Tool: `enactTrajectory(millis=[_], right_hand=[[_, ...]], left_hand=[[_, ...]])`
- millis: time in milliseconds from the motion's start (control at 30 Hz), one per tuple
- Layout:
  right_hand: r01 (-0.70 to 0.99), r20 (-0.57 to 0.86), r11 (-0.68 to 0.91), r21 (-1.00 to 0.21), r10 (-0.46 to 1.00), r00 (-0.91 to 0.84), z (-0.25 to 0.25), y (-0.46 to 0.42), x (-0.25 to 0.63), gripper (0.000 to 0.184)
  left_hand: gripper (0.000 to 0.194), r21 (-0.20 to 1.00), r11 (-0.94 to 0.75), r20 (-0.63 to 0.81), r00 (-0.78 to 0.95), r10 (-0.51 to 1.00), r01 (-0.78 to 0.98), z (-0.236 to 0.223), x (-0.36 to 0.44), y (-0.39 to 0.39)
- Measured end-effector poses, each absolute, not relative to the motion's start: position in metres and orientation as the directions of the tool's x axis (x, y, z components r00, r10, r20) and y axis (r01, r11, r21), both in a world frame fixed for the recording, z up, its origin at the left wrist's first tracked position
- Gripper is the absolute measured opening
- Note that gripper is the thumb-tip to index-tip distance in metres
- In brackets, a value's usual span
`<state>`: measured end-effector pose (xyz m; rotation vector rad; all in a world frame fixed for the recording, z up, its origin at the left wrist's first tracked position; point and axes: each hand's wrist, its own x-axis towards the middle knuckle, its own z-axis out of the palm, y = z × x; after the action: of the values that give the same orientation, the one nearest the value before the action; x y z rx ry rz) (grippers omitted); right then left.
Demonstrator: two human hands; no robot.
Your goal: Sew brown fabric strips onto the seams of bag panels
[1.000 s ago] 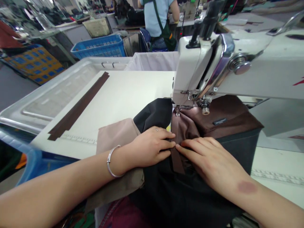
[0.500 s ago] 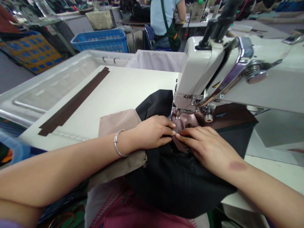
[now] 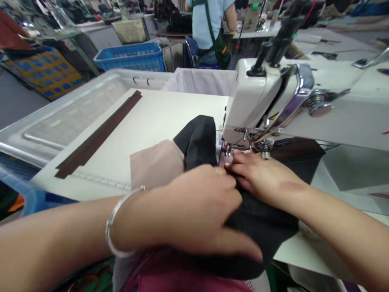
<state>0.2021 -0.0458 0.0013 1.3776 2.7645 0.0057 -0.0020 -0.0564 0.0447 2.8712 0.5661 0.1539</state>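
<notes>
R hand [image 3: 258,175], 4 o'clock: fingertips down on brown cloth [image 3: 223,157] by the presser foot [image 3: 227,151]; pinch or press, can't tell. L hand [image 3: 199,211], 6 o'clock, blurred: thumb out, fingers half-curled over blk cloth [image 3: 263,225], 5 o'clock; grip hidden. White sewing machine [image 3: 258,95] at 2 o'clock, brown strip [image 3: 99,134] on tabletop [image 3: 170,117], 9 o'clock.

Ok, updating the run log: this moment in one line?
left hand: over black fabric; right hand: near presser foot
</notes>
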Motion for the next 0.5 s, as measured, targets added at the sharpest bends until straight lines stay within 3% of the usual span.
enactTrajectory(millis=[67, 167, 267, 333, 433, 500], right_hand=[[0.824, -0.09, 0.558, 0.099, 0.829, -0.551, 0.009, -0.047, 0.188, 0.017], [0.832, -0.093, 0.529, 0.165, 0.849, -0.521, 0.01, -0.054, 0.173, 0.021], [0.837, -0.058, 0.522, 0.166, 0.852, -0.52, -0.002, -0.065, 0.172, 0.03], [0.839, -0.025, 0.521, 0.154, 0.851, -0.524, -0.012, -0.072, 0.176, 0.031], [0.838, 0.058, 0.532, 0.123, 0.839, -0.541, -0.026, -0.079, 0.184, 0.031], [0.834, 0.116, 0.542, 0.102, 0.827, -0.551, -0.032, -0.079, 0.187, 0.034]], left_hand=[[0.058, 0.114, -0.937, 0.06, 0.939, 0.339, 0.331, 0.042, 0.003, -0.094], [0.03, 0.032, -0.965, 0.049, 0.964, 0.263, 0.261, 0.024, 0.005, -0.127], [0.017, 0.157, -0.986, -0.025, 0.998, 0.052, 0.056, 0.02, -0.011, -0.136], [0.012, 0.248, -0.968, -0.13, 0.991, 0.018, 0.05, 0.028, -0.03, -0.134], [0.03, 0.28, -0.889, -0.294, 0.914, 0.28, 0.363, 0.04, -0.057, -0.123], [0.038, 0.185, -0.78, -0.312, 0.788, 0.531, 0.598, 0.039, -0.063, -0.109]])
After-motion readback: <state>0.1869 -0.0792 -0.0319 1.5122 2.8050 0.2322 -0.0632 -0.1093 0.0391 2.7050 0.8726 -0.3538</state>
